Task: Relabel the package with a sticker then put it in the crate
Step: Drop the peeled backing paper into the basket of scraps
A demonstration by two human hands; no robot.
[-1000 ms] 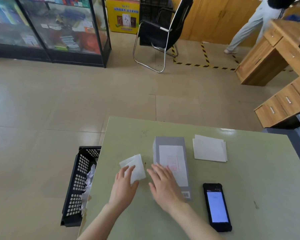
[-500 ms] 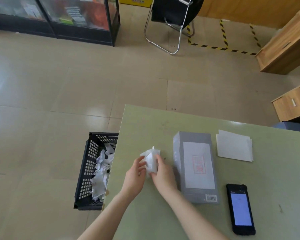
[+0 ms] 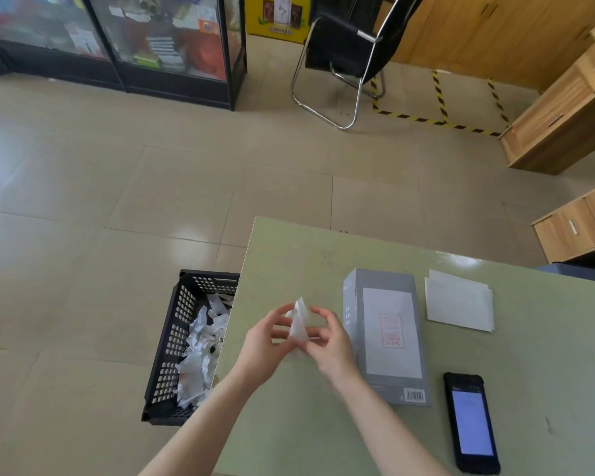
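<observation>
Both hands are up off the table [image 3: 289, 255], and they pinch one small crumpled white paper [image 3: 299, 322] between them. The left hand [image 3: 267, 341] holds its left side with thumb and fingers closed on it. The right hand [image 3: 330, 341] holds its right side the same way. The paper looks like the peeled backing of a sticker (that is a guess from the scraps nearby).

Just to the right of the grip lies the gray box [image 3: 385, 334], flat on the table. It is the package. A white label with a red stamp [image 3: 390, 329] is already stuck on its top. So the sticking step looks done, and the step now is getting rid of the scrap.

To the left of the grip and lower, on the floor beside the table, stands the black crate [image 3: 176, 345], with many white paper scraps in it. Further right of the grip, past the box, sit a stack of white sheets [image 3: 459, 304] and a phone [image 3: 471, 422].

Next, the hands would need to let go of the paper, and then both could take the box by its long sides and carry it left and down to the crate.
</observation>
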